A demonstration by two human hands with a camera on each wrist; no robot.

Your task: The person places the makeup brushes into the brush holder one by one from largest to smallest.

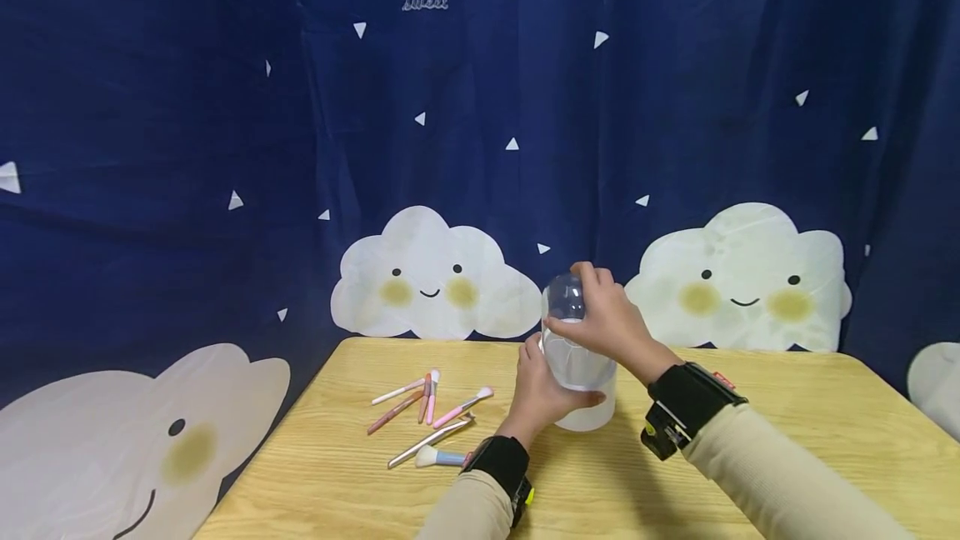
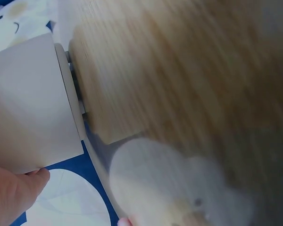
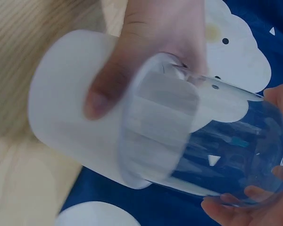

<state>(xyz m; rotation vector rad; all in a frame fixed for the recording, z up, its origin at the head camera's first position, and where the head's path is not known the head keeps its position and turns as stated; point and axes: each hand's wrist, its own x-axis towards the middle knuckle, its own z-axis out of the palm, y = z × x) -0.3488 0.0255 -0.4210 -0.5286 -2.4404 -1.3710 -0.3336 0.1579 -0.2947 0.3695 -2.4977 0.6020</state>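
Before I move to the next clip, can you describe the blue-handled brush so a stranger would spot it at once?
In the head view, find the wooden table, then the brushes scattered left of the frosted container. The blue-handled brush points its pale bristles left, its handle pointing toward the left wristband. No neighbouring brush has a blue handle.

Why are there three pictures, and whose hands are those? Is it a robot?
No robot! Those are a person's left hand and right hand, both bare. The wide picture comes from a camera on the person's head, looking forward and down. The other two come from little cameras, one on each wrist, so they look close up and tilted. The left hand holds a white container, and the right hand grips a clear domed cover. On the wooden table lie some brushes. Behind hangs a dark blue curtain with smiling clouds.
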